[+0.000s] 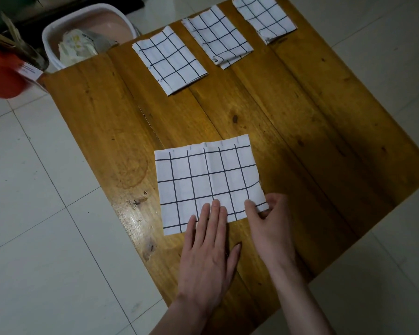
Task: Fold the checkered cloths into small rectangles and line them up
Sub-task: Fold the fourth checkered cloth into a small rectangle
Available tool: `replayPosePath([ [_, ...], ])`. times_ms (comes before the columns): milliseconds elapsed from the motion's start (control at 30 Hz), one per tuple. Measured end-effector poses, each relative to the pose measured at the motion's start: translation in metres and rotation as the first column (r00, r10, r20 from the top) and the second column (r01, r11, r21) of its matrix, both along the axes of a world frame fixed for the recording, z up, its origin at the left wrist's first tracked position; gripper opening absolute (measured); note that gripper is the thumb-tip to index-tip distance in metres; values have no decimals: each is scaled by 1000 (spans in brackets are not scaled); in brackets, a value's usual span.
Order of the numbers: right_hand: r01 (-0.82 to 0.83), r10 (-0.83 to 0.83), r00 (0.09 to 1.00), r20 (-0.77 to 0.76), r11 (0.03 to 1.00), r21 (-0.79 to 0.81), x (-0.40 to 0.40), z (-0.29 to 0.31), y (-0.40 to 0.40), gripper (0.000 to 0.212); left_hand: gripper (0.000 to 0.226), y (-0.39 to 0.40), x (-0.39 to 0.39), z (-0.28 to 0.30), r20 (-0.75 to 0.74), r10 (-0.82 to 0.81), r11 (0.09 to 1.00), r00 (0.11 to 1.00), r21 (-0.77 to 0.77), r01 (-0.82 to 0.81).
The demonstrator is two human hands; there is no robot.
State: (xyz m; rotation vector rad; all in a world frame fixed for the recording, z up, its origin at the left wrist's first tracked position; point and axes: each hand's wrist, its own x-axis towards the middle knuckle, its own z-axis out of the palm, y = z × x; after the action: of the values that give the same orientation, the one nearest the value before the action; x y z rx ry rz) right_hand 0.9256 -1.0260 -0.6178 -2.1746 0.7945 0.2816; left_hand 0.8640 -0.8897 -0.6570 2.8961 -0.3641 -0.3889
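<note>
A white cloth with dark grid lines (205, 180) lies flat as a wide rectangle on the wooden table (300, 131), near its front. My left hand (207, 247) lies flat with straight fingers pressing the cloth's near edge. My right hand (270, 226) pinches the cloth's near right corner between thumb and fingers. Three smaller folded checkered cloths stand in a row along the far edge: a left folded cloth (169, 60), a middle folded cloth (218, 36) and a right folded cloth (265, 16).
A white basin (82, 32) with crumpled wrappers stands on the floor beyond the table's far left corner. A red bucket (3, 73) holding sticks is at the far left. White floor tiles (34, 189) surround the table.
</note>
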Motion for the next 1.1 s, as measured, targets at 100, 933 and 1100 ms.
replayPosePath([
  [100, 117, -150, 979, 139, 968, 221, -4, 0, 4, 45, 74, 0, -2, 2, 2, 2, 1000, 1000, -5, -2],
  [933, 46, -72, 910, 409, 996, 73, -36, 12, 13, 36, 73, 16, 6, 6, 41, 126, 986, 991, -113, -121],
  [1100, -153, 170, 851, 497, 985, -76, -37, -4, 29, 45, 70, 35, 5, -1, 48, 93, 990, 995, -110, -87],
])
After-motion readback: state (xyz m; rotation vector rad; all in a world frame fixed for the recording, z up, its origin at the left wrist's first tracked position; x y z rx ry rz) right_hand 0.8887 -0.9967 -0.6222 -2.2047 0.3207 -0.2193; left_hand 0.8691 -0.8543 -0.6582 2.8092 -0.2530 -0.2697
